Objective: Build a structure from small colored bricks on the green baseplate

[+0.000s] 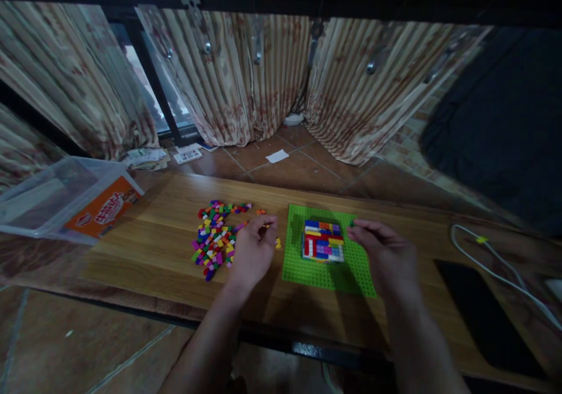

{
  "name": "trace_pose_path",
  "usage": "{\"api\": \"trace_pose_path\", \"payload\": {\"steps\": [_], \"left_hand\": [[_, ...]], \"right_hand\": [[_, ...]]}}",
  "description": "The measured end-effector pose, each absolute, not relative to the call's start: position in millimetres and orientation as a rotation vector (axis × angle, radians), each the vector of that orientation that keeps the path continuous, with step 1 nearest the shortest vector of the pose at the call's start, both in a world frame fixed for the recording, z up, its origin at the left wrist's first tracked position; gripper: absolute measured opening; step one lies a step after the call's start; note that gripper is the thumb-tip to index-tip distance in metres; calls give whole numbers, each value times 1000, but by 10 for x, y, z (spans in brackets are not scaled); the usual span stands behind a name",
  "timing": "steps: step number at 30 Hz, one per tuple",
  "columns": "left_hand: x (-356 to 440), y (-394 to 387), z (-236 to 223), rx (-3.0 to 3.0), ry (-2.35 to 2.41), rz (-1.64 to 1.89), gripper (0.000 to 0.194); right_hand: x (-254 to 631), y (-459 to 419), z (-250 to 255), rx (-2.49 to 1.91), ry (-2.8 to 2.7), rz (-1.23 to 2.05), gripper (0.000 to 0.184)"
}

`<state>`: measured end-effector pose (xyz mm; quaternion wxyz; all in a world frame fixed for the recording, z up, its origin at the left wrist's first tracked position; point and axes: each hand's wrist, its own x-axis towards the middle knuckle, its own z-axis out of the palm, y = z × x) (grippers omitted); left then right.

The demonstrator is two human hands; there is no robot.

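Observation:
A block of multicoloured toy bricks (322, 242) stands on the green baseplate (294, 271). On its right, my right hand (389, 250) is closed in a pinch, with a small dark green toy brick (352, 224) at the fingertips over the plate's right side. My left hand (254, 250) is left of the plate, beside the loose bricks, with thumb and fingers curled together. A yellowish bit shows between those fingers, too small to make out. Many loose toy bricks (215, 236) lie spread left of my left hand, partly hidden by it.
A clear plastic box (57, 183) with an orange label sits at the left end of the wooden table (144, 236). To the right lie a black flat pad (487, 318) and a white cable (500, 277). Striped curtains (228, 78) hang behind, with papers (149, 158) on the floor.

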<state>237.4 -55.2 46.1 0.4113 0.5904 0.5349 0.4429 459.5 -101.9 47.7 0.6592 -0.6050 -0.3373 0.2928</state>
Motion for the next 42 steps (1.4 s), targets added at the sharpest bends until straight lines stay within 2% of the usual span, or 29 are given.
{"api": "trace_pose_path", "payload": {"steps": [13,18,22,28,32,35,42], "left_hand": [[2740,-745,442,1797,1364,961,25],[2589,-660,460,1818,1434,966,24],[2262,-479,471,1769,1544,1018,23],[1752,-387,512,1987,1381,613,21],[1667,-453,500,2075,1339,388,29],[1679,-492,488,2171,1357,266,34],[1705,-534,517,2307,1415,159,30]], "right_hand": [[4624,-1085,429,-1548,-819,659,30],[4426,-1142,428,-1517,-988,709,28],[4063,-1199,410,-1435,-1343,707,17],[3607,-1155,208,-1433,-1670,666,17],[3482,-1082,74,-1505,-1757,562,18],[3438,-1053,41,-1529,-1807,489,19],[3350,-1068,79,-1446,-1872,486,19]]}}
